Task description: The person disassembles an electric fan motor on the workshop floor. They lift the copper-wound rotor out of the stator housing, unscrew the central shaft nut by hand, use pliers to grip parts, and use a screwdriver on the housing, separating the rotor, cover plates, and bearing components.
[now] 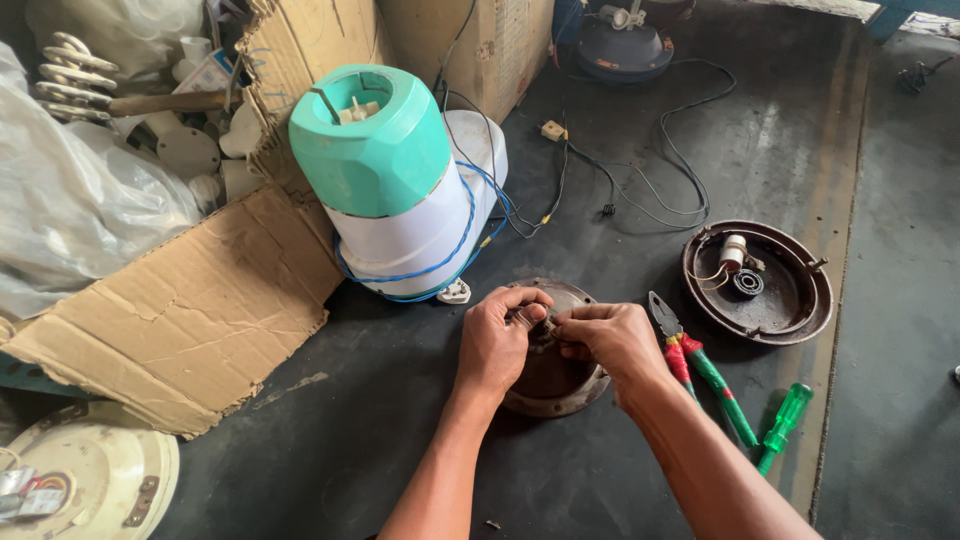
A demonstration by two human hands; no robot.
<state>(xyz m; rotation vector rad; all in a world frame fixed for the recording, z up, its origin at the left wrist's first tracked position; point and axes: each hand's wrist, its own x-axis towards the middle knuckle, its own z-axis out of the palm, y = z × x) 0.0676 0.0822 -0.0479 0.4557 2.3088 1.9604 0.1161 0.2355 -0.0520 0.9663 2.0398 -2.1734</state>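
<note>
Presently, in the head view, both hands meet over a round, rust-brown metal motor housing (553, 375) lying flat on the dark work table (400, 440). The left hand (497, 340) curls over the housing's near-left part, its fingers (527, 300) bent and pressed together around a small part at the centre. The right hand (612, 338) comes in from the right, its fingers (572, 318) pinching the same small part; the part itself is too hidden to identify.

Just right of the right wrist lie pliers with red and green handles (700, 370), and farther right a green-handled screwdriver (783, 425). Beyond these sits a second round brown metal cover (790, 310), open side up, holding a small white cylinder and a black ring.

Behind the hands stands a white appliance body with a teal plastic top (385, 170), tilted, blue cable looped around it. A flattened brown cardboard sheet (190, 310) lies to the left, and a cream round cover (100, 470) shows at the lower left corner.
</note>
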